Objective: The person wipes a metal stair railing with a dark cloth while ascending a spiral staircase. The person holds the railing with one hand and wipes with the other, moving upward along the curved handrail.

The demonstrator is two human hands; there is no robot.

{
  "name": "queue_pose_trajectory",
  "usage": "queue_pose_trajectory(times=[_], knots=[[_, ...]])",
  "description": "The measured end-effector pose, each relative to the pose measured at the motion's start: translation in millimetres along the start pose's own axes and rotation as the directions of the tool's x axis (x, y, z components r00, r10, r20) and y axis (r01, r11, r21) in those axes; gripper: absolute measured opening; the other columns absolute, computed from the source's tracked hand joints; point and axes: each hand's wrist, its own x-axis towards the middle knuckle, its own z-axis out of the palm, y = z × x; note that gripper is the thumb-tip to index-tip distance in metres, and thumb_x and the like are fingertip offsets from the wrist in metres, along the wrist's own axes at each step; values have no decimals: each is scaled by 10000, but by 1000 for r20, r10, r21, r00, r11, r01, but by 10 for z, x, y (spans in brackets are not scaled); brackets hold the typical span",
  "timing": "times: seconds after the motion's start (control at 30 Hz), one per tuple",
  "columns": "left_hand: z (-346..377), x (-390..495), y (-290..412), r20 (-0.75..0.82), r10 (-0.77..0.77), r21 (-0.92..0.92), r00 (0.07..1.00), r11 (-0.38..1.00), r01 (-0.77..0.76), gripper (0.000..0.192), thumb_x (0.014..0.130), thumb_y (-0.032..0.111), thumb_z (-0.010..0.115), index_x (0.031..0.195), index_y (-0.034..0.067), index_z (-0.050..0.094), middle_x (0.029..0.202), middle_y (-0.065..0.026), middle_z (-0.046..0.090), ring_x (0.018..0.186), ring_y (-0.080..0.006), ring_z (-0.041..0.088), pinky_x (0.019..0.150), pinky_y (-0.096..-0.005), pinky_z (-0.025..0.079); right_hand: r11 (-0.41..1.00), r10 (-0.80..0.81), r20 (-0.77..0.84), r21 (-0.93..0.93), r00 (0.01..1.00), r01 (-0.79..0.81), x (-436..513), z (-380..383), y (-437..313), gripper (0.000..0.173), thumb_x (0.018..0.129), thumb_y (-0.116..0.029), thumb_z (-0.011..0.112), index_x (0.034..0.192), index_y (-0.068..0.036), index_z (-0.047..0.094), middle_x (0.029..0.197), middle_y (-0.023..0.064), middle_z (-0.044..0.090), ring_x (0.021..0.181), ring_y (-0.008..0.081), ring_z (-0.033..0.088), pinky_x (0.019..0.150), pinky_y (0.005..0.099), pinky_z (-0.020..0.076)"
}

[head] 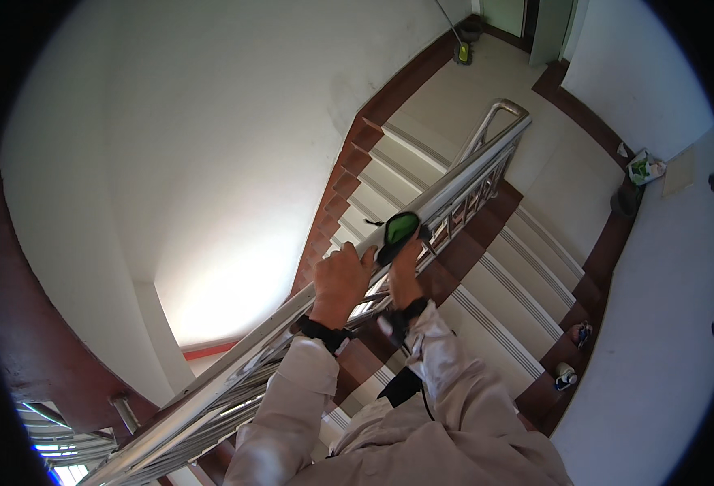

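Observation:
A stainless-steel handrail [454, 176] slants up the stairs in front of me. Around its top lies a small black-and-green item [401, 231], perhaps a cloth or pouch, with a short dark strap sticking out on the left. My right hand [404, 264] holds this item from its near right side, with the fingertips partly hidden behind it. Just below, my left hand [340, 276] is closed over the rail, its thumb close to the item's lower edge. Dark bands circle both wrists, under light sleeves.
Stair treads [503, 322] rise on the right towards a landing [570, 164]. A mop [464, 53] leans by a dark bucket [470, 29] at the far wall. Along the right wall are a plastic bag [646, 168], another bucket [624, 200] and a bottle [565, 376].

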Motion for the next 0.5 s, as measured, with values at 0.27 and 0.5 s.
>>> queue_pose_trajectory(times=[0.27, 0.5], knots=[[1, -3, 57, 5, -9, 75, 1000, 997, 9, 561, 1102, 526, 483, 1004, 7, 673, 860, -248, 754, 813, -425, 757, 772, -513, 592, 954, -78, 147, 299, 986, 31, 255, -176, 51, 362, 1159, -344, 485, 1413, -92, 536, 1209, 50, 646, 1061, 200, 620, 923, 344, 517], [25, 0, 53, -75, 11, 61, 997, 998, -6, 561, 1073, 527, 551, 906, 10, 689, 770, -225, 742, 701, -396, 754, 677, -500, 597, 923, -381, 114, -4, 918, 384, 551, -573, 419, 498, 1105, -343, 533, 1474, -10, 491, 1309, 131, 633, 1187, 282, 618, 1072, 404, 492]])
